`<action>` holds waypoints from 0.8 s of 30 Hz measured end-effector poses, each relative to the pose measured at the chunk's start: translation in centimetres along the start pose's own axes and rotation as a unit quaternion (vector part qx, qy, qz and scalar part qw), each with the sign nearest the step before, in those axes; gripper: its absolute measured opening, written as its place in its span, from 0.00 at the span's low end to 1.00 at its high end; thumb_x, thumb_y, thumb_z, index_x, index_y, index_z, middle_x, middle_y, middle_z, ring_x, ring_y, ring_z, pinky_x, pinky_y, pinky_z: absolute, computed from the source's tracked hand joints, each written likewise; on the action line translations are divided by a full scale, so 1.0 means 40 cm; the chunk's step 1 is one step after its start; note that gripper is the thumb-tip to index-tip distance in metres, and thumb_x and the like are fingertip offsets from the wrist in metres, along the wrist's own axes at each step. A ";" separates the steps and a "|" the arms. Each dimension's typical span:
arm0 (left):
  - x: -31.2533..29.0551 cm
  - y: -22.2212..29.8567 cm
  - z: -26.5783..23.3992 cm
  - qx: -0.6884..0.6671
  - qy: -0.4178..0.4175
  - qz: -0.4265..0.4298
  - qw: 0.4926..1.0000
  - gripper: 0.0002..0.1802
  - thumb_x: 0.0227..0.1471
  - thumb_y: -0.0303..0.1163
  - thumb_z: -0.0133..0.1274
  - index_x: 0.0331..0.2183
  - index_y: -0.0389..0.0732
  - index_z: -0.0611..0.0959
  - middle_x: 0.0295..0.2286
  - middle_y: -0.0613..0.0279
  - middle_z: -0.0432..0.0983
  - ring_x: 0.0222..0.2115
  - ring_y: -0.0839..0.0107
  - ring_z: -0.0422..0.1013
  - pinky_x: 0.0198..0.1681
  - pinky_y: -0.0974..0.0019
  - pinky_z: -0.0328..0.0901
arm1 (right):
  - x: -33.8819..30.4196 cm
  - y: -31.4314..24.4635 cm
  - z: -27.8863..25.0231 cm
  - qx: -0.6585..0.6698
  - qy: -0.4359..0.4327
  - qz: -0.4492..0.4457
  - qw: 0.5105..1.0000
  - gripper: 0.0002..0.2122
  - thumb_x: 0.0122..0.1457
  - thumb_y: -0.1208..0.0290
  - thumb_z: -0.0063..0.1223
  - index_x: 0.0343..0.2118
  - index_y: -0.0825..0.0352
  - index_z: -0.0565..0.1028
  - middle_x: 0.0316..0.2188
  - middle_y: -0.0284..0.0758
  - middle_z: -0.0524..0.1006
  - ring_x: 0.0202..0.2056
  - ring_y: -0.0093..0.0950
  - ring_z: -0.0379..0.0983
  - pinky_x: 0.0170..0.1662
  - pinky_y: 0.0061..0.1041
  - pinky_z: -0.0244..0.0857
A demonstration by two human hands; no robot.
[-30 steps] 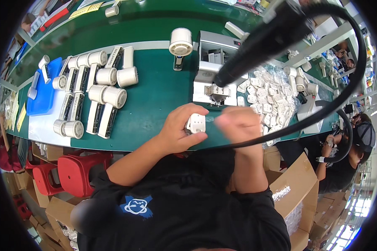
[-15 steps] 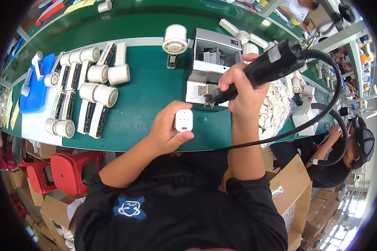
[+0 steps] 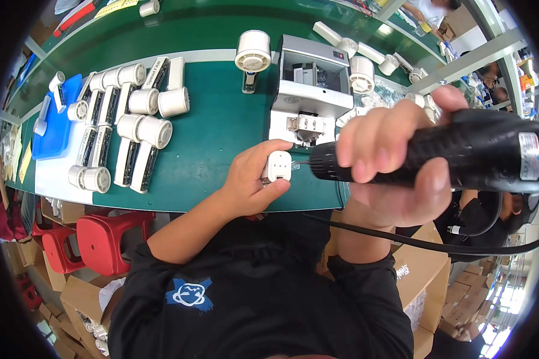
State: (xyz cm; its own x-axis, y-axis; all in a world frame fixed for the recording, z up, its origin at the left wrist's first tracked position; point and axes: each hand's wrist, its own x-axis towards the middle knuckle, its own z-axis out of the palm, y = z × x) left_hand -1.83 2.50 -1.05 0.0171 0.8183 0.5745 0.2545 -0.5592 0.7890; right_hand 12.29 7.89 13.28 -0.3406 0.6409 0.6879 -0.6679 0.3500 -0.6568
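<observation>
My left hand point(image 3: 251, 182) pinches white plug housing point(image 3: 278, 166); right hand point(image 3: 395, 158) clamped on black electric screwdriver point(image 3: 437, 157). Risk, I judge: bit slips off screw if housing tilts.

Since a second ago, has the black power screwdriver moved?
Yes. The black power screwdriver has come down from above the grey machine; the right hand now holds it level, tip at the small white part in the left hand.
</observation>
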 end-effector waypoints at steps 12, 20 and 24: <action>0.004 -0.008 0.002 0.048 -0.022 0.025 0.998 0.31 0.43 0.48 0.55 0.43 0.37 0.68 0.32 0.53 0.70 0.30 0.56 0.69 0.32 0.62 0.63 | -0.001 0.032 0.008 -0.024 -0.020 0.082 0.996 0.23 0.53 0.67 0.52 0.48 0.64 0.56 0.19 0.32 0.65 0.17 0.25 0.65 0.24 0.26 0.63; -0.016 -0.003 -0.005 -0.005 -0.023 -0.039 0.999 0.34 0.42 0.54 0.54 0.42 0.37 0.69 0.31 0.55 0.70 0.28 0.59 0.68 0.32 0.65 0.63 | 0.006 0.047 -0.054 -0.066 0.029 0.000 0.997 0.24 0.53 0.66 0.49 0.50 0.67 0.55 0.17 0.32 0.65 0.16 0.24 0.63 0.22 0.26 0.62; -0.025 -0.010 -0.002 -0.042 0.004 -0.058 0.997 0.35 0.43 0.56 0.53 0.42 0.36 0.69 0.30 0.56 0.70 0.27 0.63 0.68 0.32 0.67 0.63 | -0.023 0.128 -0.122 -0.171 0.073 0.070 0.980 0.18 0.50 0.77 0.48 0.43 0.70 0.58 0.16 0.36 0.66 0.16 0.26 0.64 0.24 0.27 0.64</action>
State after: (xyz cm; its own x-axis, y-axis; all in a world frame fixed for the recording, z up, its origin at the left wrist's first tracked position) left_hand -2.04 1.89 -1.95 -0.0153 0.8771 0.4801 0.1729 -0.4706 0.8652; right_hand 12.42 12.41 7.77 -0.2983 0.7806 0.5493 -0.3521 0.4449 -0.8234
